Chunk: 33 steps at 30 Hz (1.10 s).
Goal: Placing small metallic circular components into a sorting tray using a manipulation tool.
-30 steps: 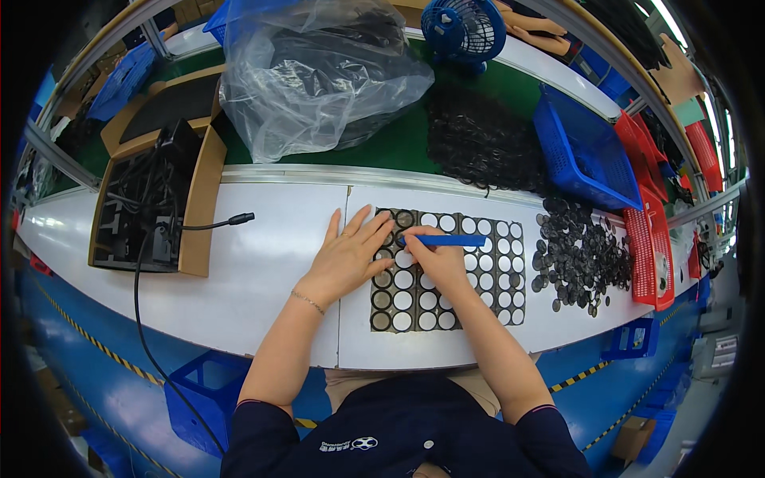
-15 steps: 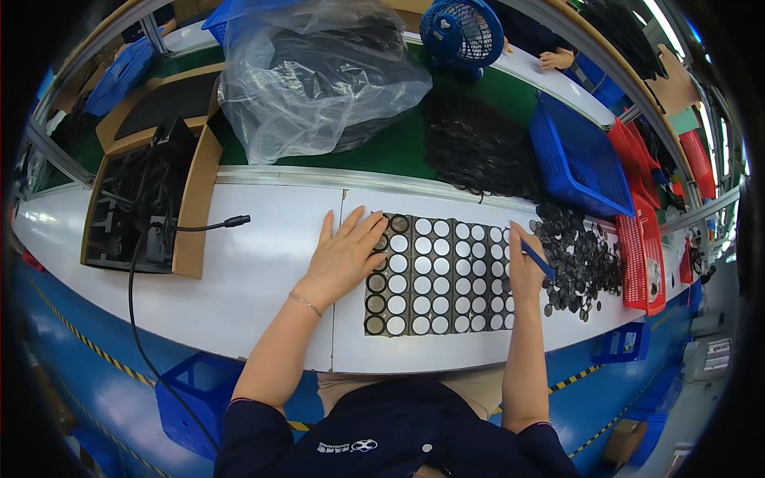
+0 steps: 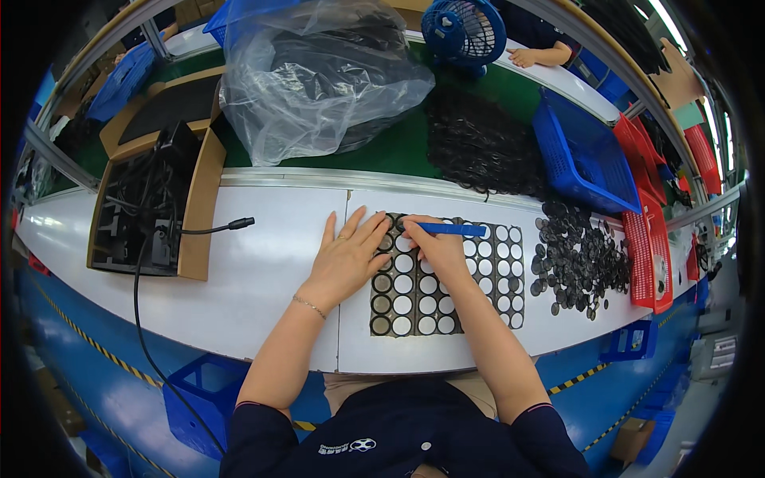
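A dark rectangular panel (image 3: 412, 305) lies on the white worktop, set with rows of white round discs, many ringed in black; the leftmost column shows dark, greyish circles instead of white. My left hand (image 3: 347, 261) rests flat with fingers spread, its fingertips on the panel's upper left edge. Over the panel's upper left part, my right hand (image 3: 440, 248) is closed round a slim blue stick-like tool (image 3: 454, 229), whose long end points right. My right hand and forearm cover some of the discs, and what its fingertips touch cannot be made out.
Right of the panel lies a heap of small black discs (image 3: 582, 259), beside a red basket (image 3: 649, 267) and a blue basket (image 3: 578, 155). Black rings (image 3: 478, 143), a clear plastic bag (image 3: 319, 88) and a blue fan (image 3: 462, 32) stand behind. At left, a cardboard box (image 3: 199, 215) holds cables.
My right hand has moved left with the blue tool, from the panel's right side to its upper left. The left hand stays in place. Across the bench, another person's hand has shifted.
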Each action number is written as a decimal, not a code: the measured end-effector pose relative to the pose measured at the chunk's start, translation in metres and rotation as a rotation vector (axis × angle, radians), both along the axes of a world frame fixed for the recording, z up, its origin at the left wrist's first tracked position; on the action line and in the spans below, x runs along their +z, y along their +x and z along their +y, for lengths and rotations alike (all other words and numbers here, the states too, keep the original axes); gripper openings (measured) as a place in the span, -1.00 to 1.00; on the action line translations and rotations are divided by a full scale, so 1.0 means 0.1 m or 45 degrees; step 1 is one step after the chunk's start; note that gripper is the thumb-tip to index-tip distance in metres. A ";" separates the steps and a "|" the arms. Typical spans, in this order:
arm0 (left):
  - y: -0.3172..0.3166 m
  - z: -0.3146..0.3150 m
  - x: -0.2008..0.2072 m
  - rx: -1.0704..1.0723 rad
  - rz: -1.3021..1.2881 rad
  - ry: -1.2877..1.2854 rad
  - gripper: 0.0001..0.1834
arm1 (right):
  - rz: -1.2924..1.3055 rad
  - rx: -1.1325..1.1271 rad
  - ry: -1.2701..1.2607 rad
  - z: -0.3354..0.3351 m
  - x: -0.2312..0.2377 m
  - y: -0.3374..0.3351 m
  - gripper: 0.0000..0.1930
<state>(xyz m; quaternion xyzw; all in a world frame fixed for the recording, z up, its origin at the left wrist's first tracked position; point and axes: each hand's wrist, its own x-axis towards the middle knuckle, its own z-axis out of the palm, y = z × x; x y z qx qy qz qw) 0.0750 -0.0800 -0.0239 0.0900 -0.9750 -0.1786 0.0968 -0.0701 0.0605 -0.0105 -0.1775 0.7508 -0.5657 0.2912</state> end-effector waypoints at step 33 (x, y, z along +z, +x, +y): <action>0.02 -0.04 -0.09 -0.033 -0.034 0.018 -0.41 | 1.574 -0.633 0.605 2.25 0.18 -1.16 -0.85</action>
